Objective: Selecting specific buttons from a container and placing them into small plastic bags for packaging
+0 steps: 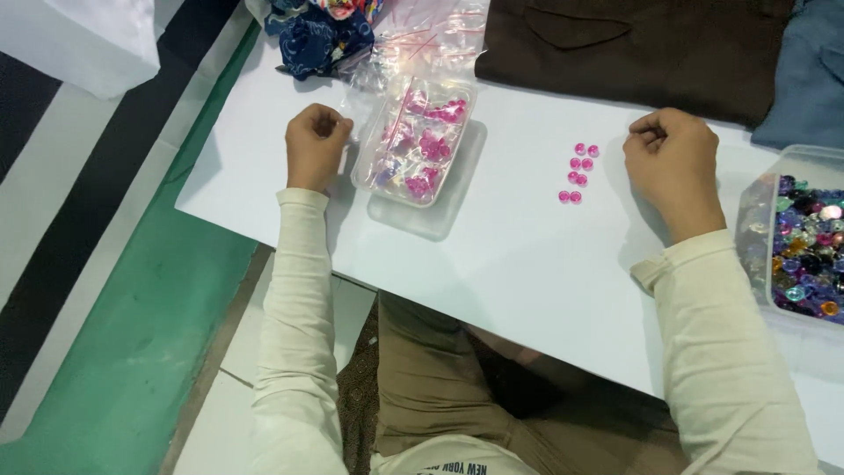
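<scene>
My left hand (315,144) rests on the white table (519,255) with its fingers curled in, right beside a clear plastic box (417,141) of pink beads; whether it pinches anything is hidden. My right hand (670,160) is also curled shut on the table, just right of several loose pink beads (576,173) laid in a small double column. Nothing shows clearly between its fingertips.
A clear tub of mixed coloured gems (804,246) stands at the right edge. Clear zip bags (431,35) and a dark blue patterned cloth (321,40) lie at the back. Brown fabric (633,44) and blue fabric (813,70) cover the far side. The table's near edge runs diagonally over my lap.
</scene>
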